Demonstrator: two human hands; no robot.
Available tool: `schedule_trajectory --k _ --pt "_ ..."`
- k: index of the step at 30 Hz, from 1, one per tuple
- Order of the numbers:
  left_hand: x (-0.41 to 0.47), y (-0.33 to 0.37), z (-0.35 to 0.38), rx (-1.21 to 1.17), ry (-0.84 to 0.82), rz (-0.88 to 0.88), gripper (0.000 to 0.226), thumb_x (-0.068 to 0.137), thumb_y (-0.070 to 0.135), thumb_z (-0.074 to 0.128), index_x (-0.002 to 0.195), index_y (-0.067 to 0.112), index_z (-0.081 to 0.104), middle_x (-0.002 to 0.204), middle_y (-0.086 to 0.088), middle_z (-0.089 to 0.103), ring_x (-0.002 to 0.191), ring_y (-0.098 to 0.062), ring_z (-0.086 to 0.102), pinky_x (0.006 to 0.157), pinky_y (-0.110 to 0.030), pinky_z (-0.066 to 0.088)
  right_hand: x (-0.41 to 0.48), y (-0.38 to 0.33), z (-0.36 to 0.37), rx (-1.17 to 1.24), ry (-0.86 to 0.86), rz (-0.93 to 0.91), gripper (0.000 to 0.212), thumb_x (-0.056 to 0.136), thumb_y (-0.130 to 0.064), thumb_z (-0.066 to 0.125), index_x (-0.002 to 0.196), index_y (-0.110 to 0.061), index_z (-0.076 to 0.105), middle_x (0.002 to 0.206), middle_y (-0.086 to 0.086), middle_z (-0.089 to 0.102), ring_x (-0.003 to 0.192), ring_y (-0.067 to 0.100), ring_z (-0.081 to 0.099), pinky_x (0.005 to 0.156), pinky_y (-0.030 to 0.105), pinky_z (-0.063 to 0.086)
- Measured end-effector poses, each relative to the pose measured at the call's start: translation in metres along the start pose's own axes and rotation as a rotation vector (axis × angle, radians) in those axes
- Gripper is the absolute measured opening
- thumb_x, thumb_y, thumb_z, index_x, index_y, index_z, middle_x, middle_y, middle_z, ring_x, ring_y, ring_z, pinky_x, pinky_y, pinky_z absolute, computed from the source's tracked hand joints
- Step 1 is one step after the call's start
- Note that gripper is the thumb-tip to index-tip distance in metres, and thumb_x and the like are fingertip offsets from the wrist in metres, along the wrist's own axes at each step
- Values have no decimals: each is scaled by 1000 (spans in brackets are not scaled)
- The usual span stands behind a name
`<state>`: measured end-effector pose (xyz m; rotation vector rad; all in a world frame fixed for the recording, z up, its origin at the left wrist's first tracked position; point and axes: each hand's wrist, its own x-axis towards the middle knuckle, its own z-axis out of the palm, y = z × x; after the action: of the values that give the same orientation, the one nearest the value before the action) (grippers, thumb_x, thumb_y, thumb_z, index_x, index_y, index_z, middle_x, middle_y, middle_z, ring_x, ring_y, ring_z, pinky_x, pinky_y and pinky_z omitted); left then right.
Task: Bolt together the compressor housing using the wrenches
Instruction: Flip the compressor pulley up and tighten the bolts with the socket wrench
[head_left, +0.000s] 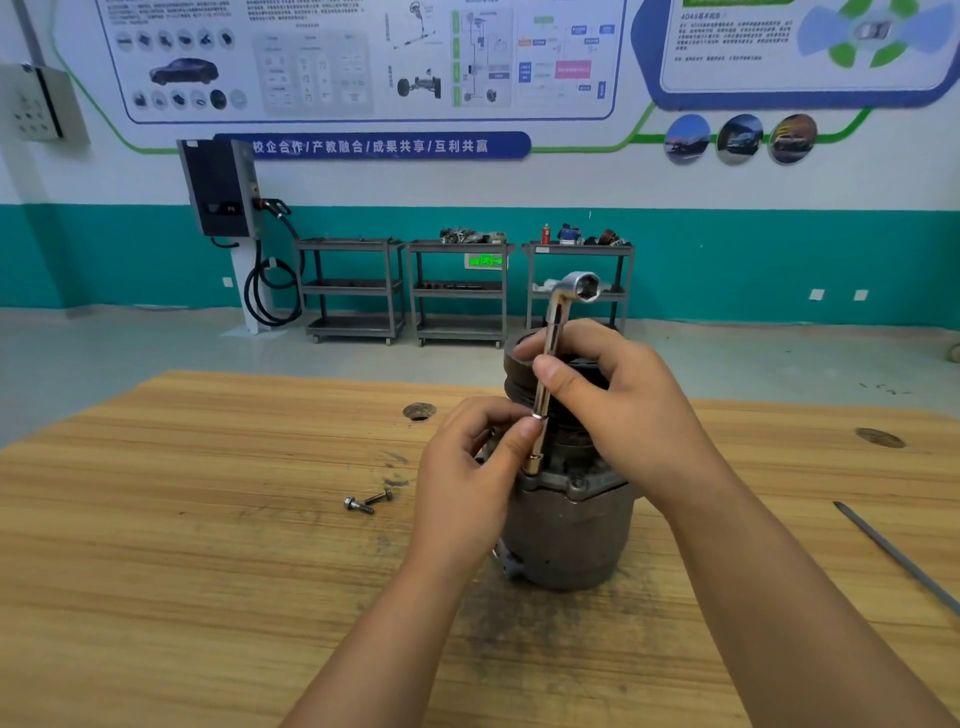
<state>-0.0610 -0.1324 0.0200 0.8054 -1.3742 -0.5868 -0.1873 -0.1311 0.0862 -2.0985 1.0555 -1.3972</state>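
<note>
A grey compressor housing (569, 530) stands upright on the wooden table (208, 545), its dark pulley end up. A chrome L-shaped socket wrench (558, 322) stands nearly vertical, its lower socket seated on the housing's flange at the left. My right hand (618, 410) grips the upper part of the shaft between thumb and fingers. My left hand (467, 478) pinches the lower part of the shaft just above the flange. Two loose bolts (368, 500) lie on the table to the left of the housing.
A long thin metal rod (898, 558) lies near the table's right edge. Two round holes (418, 411) are set in the tabletop. Beyond the table stand three grey carts (460, 291) with parts and a wall charger (221, 187) with its cable.
</note>
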Motion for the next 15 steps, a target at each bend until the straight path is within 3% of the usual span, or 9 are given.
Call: schedule_trajectory --k 3,7,11,15 --pt "-1 0 1 1 3 1 3 78 35 63 81 35 65 83 12 64 89 -14 62 79 -31 49 1 1 -1 8 1 18 13 91 -22 58 91 -33 65 97 -11 67 111 20 54 96 48 43" --pt "-2 -2 2 25 3 -2 13 72 36 69 83 32 62 84 12 63 89 -6 61 82 -17 46 1 0 3 17 71 27 5 83 -30 67 82 -25 65 88 -5 67 102 24 57 89 47 46" --pt "-2 -3 3 39 0 5 6 75 29 66 79 29 61 82 12 62 87 -9 60 83 -24 48 1 -1 3 6 43 35 7 83 -34 64 83 -27 63 92 -5 66 108 29 52 91 49 44" --pt "-1 -2 2 13 -11 -13 4 79 29 61 79 33 63 81 12 62 87 -13 61 78 -30 47 1 1 -2 -5 -12 11 12 89 -21 61 98 -26 67 99 -12 67 111 22 53 98 49 40"
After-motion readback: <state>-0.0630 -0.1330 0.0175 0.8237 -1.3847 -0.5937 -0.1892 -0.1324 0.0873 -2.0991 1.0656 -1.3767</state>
